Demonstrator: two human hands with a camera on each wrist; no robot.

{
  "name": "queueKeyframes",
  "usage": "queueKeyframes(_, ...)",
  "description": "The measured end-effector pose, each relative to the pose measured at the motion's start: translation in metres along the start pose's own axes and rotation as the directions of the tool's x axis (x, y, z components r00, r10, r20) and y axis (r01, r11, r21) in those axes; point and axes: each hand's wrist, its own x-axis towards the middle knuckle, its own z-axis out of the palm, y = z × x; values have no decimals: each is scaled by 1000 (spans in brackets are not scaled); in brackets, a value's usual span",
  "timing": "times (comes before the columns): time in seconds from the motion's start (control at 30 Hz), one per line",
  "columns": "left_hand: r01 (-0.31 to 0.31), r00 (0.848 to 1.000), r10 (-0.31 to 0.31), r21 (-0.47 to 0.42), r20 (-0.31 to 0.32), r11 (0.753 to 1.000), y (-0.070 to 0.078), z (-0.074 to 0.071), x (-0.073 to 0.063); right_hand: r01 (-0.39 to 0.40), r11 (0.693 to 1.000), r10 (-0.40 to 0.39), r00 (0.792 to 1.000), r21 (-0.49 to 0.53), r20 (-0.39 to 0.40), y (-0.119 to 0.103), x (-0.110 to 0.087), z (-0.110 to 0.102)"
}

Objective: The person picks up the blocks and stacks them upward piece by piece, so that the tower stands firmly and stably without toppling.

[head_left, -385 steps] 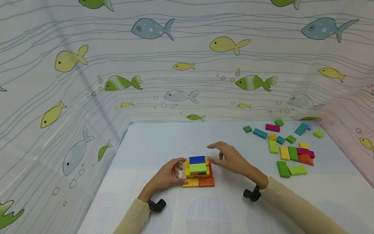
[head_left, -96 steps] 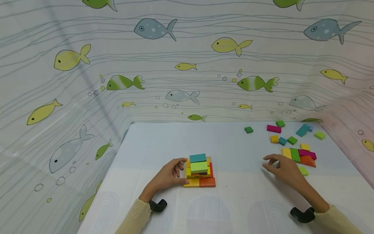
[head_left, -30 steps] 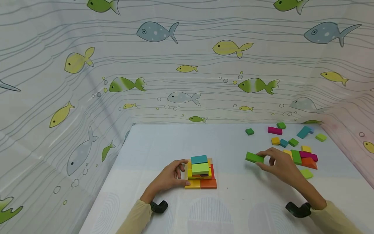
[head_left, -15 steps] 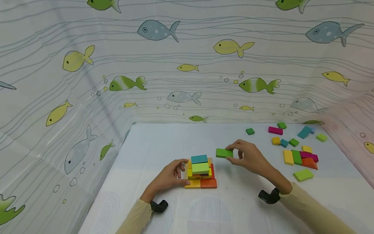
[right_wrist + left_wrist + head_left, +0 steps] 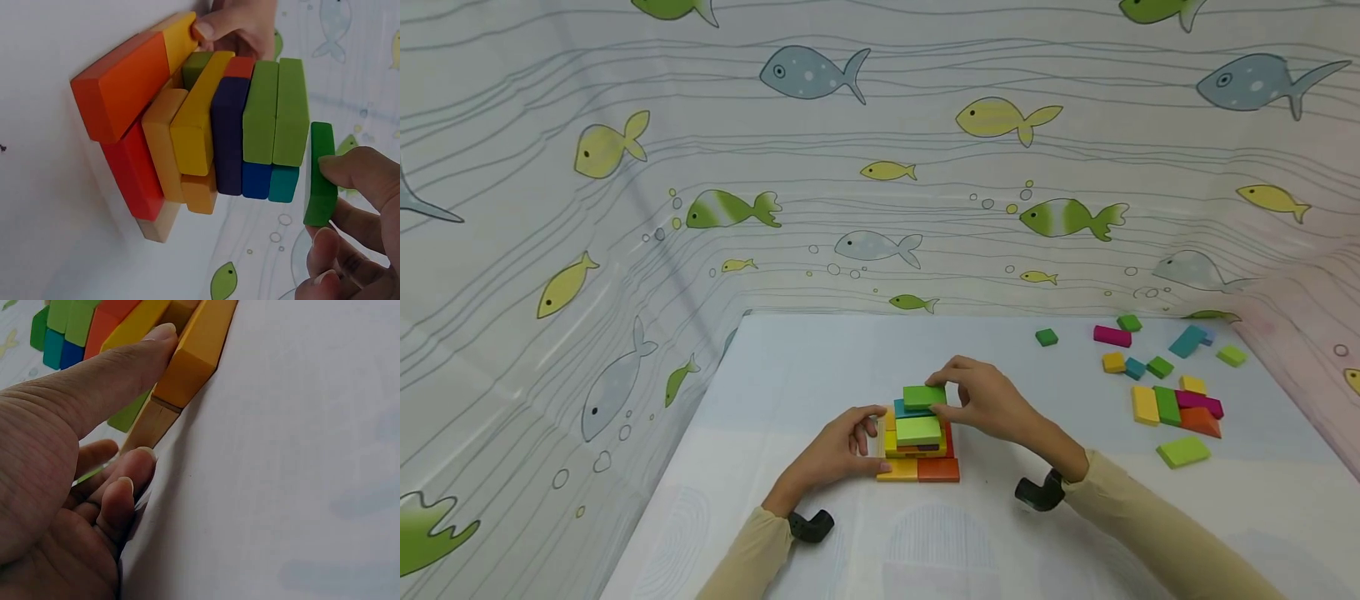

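Between thumb and fingertips, my right hand [image 5: 988,404] pinches a green block [image 5: 919,396] over the top of a block stack [image 5: 915,450]. In the right wrist view a narrow gap separates this block from the top layer, a light green block [image 5: 290,112] beside a teal block [image 5: 285,182]. Lower layers are dark blue, yellow, orange and red. My left hand [image 5: 831,454] holds the left side of the stack's base, its thumb against a yellow-orange block [image 5: 190,369] and its index finger at the far corner. Its other fingers are bent beside the base.
Loose blocks lie spread at the table's right, among them a red-orange triangular block [image 5: 1201,422], a light green block [image 5: 1183,452] and a magenta block [image 5: 1112,336]. A dark green block [image 5: 1047,337] lies apart at the back. Fish-printed sheeting [image 5: 820,167] walls the table's back and sides.
My right hand has picked up the green block at the right and carried it left to above the stack. Earlier, a teal block was added on top. The left hand stays at the base.
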Motion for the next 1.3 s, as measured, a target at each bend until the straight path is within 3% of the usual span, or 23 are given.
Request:
queueKeyframes(0.33, -33, 999, 33, 16, -4, 999, 2, -1, 0, 11, 1000, -12, 999, 21, 46, -6, 5, 9)
queueKeyframes(0.5, -32, 999, 32, 8, -5, 999, 0, -2, 0, 23, 998, -24, 1000, 65, 8, -1, 2, 10)
queueKeyframes(0.67, -20, 1000, 20, 11, 3, 1000, -1, -2, 2, 3, 997, 1, 998, 75, -59, 18, -6, 3)
queueKeyframes(0.83, -18, 1000, 18, 12, 4, 1000, -1, -1, 2, -90, 995, 94, 990, 47, -105, 56, -19, -11)
queueKeyframes(1.0, -16, 1000, 16, 3, 7, 1000, -1, -1, 2, -228, 973, 229, 964, 17, -138, 98, -45, -31)
queueKeyframes(1.3, -8, 1000, 8, 5, 11, 1000, 0, -1, 2, -457, 888, 446, 883, -53, -146, 149, -116, -72)
